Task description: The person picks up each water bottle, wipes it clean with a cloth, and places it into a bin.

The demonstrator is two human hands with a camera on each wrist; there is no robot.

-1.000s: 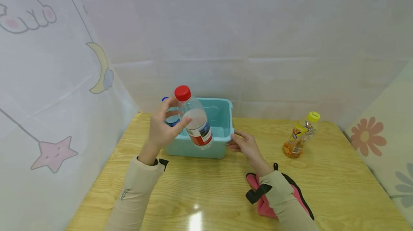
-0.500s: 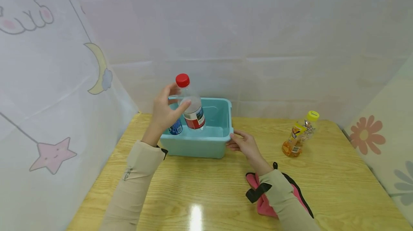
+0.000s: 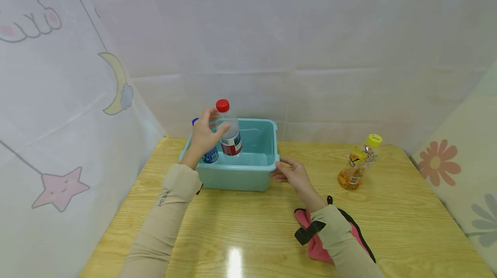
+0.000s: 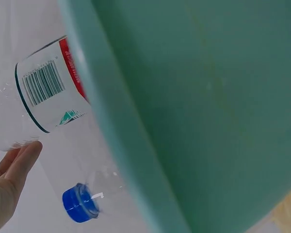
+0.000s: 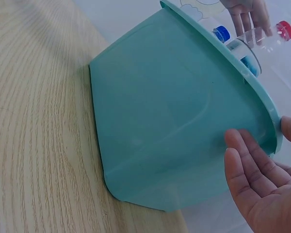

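Observation:
My left hand [image 3: 203, 136] grips a clear plastic bottle [image 3: 231, 143] with a red cap and a red-and-white label. Its lower part is inside the light teal plastic bin [image 3: 233, 179], its cap above the rim. Beside it in the bin stands a blue-capped water bottle [image 3: 211, 155], partly hidden by the left hand. In the left wrist view the fingertips [image 4: 30, 154] lie along the upper part of the held bottle. At the bin's front right corner my right hand [image 3: 296, 179] pinches the rim, thumb on top and fingers [image 5: 252, 160] under it against the outer wall.
An orange drink bottle [image 3: 355, 166] with a yellow cap stands on the wooden table [image 3: 404, 209] at the right. A pink cloth [image 3: 319, 250] with black edging lies under the right forearm. A pale curtain [image 3: 349, 45] hangs close behind the bin.
My left hand has brought the red-capped bottle from in front of the bin back over the rim, raised it, then lowered it inside, now more upright. The right hand has stayed at the corner.

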